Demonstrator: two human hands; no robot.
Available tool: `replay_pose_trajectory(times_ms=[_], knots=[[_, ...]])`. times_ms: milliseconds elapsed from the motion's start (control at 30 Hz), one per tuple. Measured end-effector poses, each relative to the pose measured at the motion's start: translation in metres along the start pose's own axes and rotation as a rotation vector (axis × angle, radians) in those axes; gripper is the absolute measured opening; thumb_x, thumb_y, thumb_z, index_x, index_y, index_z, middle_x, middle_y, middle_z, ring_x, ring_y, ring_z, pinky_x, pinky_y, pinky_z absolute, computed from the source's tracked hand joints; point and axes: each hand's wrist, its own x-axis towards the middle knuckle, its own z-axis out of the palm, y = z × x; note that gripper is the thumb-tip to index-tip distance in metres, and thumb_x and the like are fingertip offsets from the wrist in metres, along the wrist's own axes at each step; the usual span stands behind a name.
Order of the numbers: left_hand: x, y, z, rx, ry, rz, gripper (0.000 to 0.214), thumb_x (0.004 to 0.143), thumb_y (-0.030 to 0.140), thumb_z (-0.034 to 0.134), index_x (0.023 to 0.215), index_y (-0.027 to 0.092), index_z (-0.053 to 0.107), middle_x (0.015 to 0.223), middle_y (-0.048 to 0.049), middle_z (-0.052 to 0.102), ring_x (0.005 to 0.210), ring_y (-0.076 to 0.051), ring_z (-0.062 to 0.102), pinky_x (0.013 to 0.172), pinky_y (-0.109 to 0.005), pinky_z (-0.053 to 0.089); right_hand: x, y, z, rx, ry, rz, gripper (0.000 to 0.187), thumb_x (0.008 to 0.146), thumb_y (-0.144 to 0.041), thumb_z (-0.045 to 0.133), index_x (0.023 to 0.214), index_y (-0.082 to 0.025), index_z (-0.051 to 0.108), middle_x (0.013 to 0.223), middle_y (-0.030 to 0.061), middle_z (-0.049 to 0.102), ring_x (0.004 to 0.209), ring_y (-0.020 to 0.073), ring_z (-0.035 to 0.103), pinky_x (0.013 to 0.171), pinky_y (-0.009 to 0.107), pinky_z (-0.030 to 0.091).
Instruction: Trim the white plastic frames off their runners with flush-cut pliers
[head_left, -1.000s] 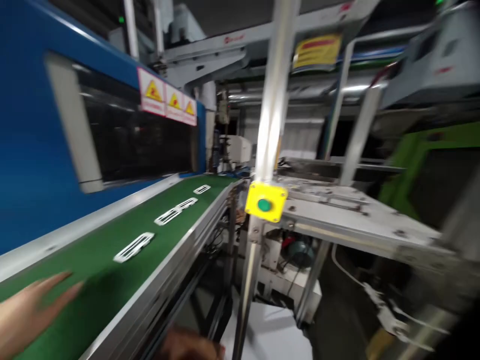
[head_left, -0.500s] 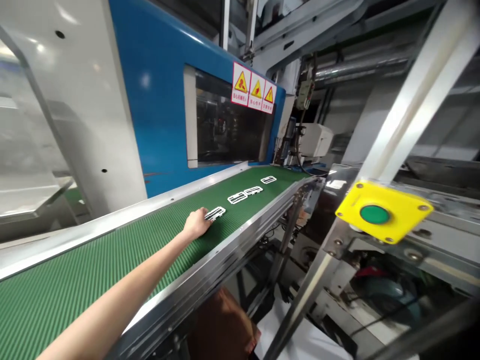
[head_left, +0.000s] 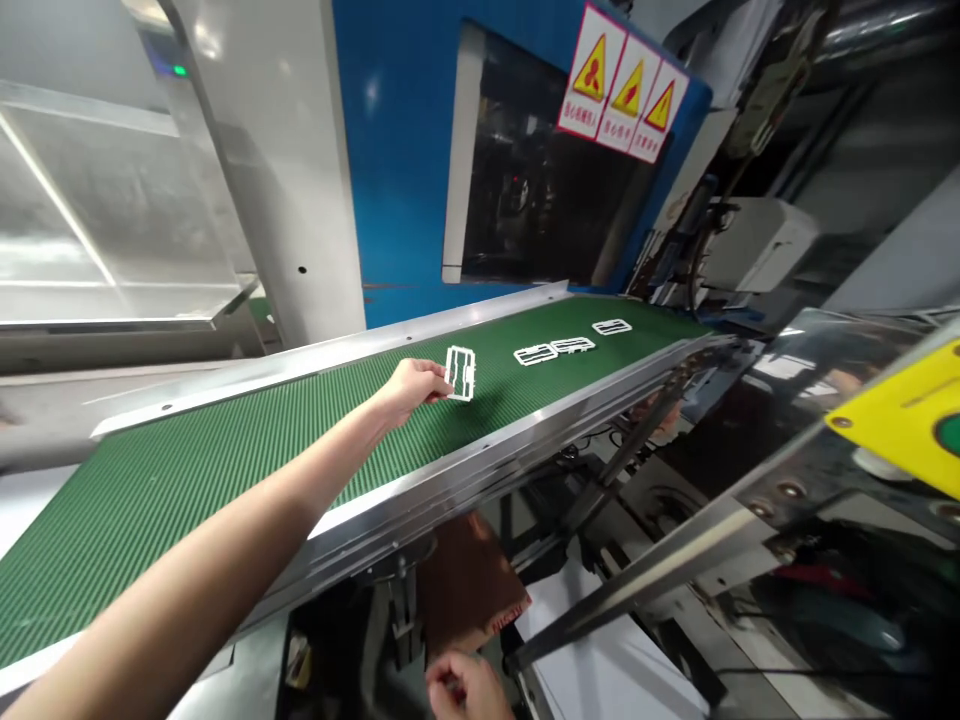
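My left hand [head_left: 411, 388] reaches out over the green conveyor belt [head_left: 225, 460] and pinches a white plastic frame part [head_left: 460, 373], held upright just above the belt. Three more white frame parts [head_left: 555, 349] lie flat further along the belt toward the blue machine [head_left: 405, 150]. My right hand [head_left: 466, 690] is low at the bottom edge, below the belt, with its fingers curled; something small and pale seems to be in them but I cannot make it out.
A metal rail [head_left: 480, 470] edges the belt. A yellow box with a green button [head_left: 907, 420] sits on a slanted metal post at right. A brown cardboard piece [head_left: 469, 590] and white sheets [head_left: 600, 660] lie under the conveyor. Warning stickers [head_left: 622, 85] mark the machine window.
My left hand reached along the belt, took the nearest white frame part and lifted it upright. The view swung left and down. My right hand came into view at the bottom.
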Motion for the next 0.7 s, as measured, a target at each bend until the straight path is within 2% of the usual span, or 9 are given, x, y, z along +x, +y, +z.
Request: replay_pose_trajectory(times_ms=[100, 167, 200, 267, 367, 433, 500, 567, 700], knots=[[-0.08, -0.003, -0.017, -0.184, -0.025, 0.051, 0.015, 0.068, 0.015, 0.067, 0.083, 0.016, 0.061, 0.076, -0.0022, 0.064, 0.069, -0.013, 0.06, 0.063, -0.023, 0.047, -0.003, -0.035, -0.013, 0.269, -0.104, -0.082, 0.04, 0.079, -0.052, 0.051, 0.087, -0.015, 0.064, 0.077, 0.008, 0.068, 0.055, 0.0135, 0.059, 0.051, 0.023, 0.041], [-0.147, -0.02, -0.023, -0.345, -0.036, 0.035, 0.019, 0.066, 0.018, 0.072, 0.082, 0.018, 0.063, 0.076, -0.0026, 0.065, 0.067, -0.015, 0.06, 0.059, -0.023, 0.046, -0.014, -0.062, -0.025, 0.434, -0.129, -0.108, 0.045, 0.084, -0.055, 0.046, 0.097, -0.015, 0.061, 0.083, 0.0094, 0.068, 0.057, 0.0132, 0.058, 0.049, 0.023, 0.04], [-0.181, -0.033, -0.023, -0.378, -0.02, -0.024, 0.019, 0.065, 0.019, 0.073, 0.082, 0.018, 0.064, 0.075, -0.0033, 0.066, 0.067, -0.016, 0.06, 0.058, -0.023, 0.046, -0.02, -0.074, -0.03, 0.508, -0.134, -0.151, 0.046, 0.086, -0.054, 0.042, 0.103, -0.015, 0.06, 0.084, 0.0098, 0.068, 0.056, 0.013, 0.058, 0.05, 0.024, 0.04], [-0.241, -0.064, -0.016, -0.438, 0.065, -0.185, 0.019, 0.065, 0.02, 0.074, 0.081, 0.018, 0.064, 0.074, -0.0035, 0.066, 0.066, -0.016, 0.06, 0.058, -0.023, 0.047, -0.027, -0.094, -0.034, 0.571, -0.228, -0.227, 0.046, 0.09, -0.052, 0.037, 0.11, -0.016, 0.058, 0.085, 0.0103, 0.068, 0.061, 0.0144, 0.06, 0.054, 0.026, 0.042], [-0.311, -0.119, 0.007, -0.586, 0.272, -0.447, 0.021, 0.065, 0.022, 0.076, 0.08, 0.018, 0.061, 0.074, -0.0023, 0.065, 0.068, -0.015, 0.059, 0.063, -0.023, 0.048, -0.03, -0.104, -0.018, 0.446, -0.456, -0.195, 0.044, 0.09, -0.05, 0.039, 0.108, -0.017, 0.061, 0.084, 0.0088, 0.067, 0.067, 0.0151, 0.061, 0.057, 0.026, 0.044], [-0.344, -0.151, 0.025, -0.696, 0.4, -0.562, 0.024, 0.065, 0.023, 0.077, 0.082, 0.018, 0.06, 0.076, -0.0014, 0.064, 0.071, -0.014, 0.06, 0.067, -0.024, 0.048, -0.03, -0.098, 0.003, 0.352, -0.581, -0.102, 0.047, 0.09, -0.052, 0.038, 0.104, -0.015, 0.064, 0.078, 0.0077, 0.067, 0.066, 0.0143, 0.061, 0.057, 0.025, 0.044], [-0.369, -0.173, 0.04, -0.774, 0.502, -0.615, 0.027, 0.065, 0.022, 0.077, 0.085, 0.017, 0.059, 0.077, -0.0008, 0.064, 0.074, -0.014, 0.06, 0.07, -0.023, 0.048, -0.032, -0.086, 0.024, 0.313, -0.687, 0.004, 0.052, 0.088, -0.056, 0.037, 0.102, -0.014, 0.064, 0.073, 0.0071, 0.067, 0.063, 0.0131, 0.06, 0.054, 0.024, 0.043], [-0.387, -0.183, 0.051, -0.82, 0.582, -0.641, 0.028, 0.066, 0.022, 0.077, 0.087, 0.017, 0.059, 0.077, -0.0005, 0.064, 0.075, -0.014, 0.06, 0.07, -0.022, 0.047, -0.034, -0.074, 0.039, 0.3, -0.786, 0.091, 0.055, 0.087, -0.059, 0.038, 0.101, -0.013, 0.064, 0.071, 0.0071, 0.066, 0.061, 0.0124, 0.06, 0.052, 0.022, 0.042], [-0.408, -0.185, 0.063, -0.868, 0.683, -0.653, 0.029, 0.066, 0.023, 0.077, 0.087, 0.016, 0.059, 0.076, 0.0003, 0.064, 0.073, -0.012, 0.06, 0.067, -0.02, 0.045, -0.037, -0.064, 0.055, 0.263, -0.897, 0.18, 0.055, 0.084, -0.06, 0.041, 0.098, -0.012, 0.064, 0.07, 0.0074, 0.067, 0.057, 0.0112, 0.058, 0.05, 0.021, 0.041]])
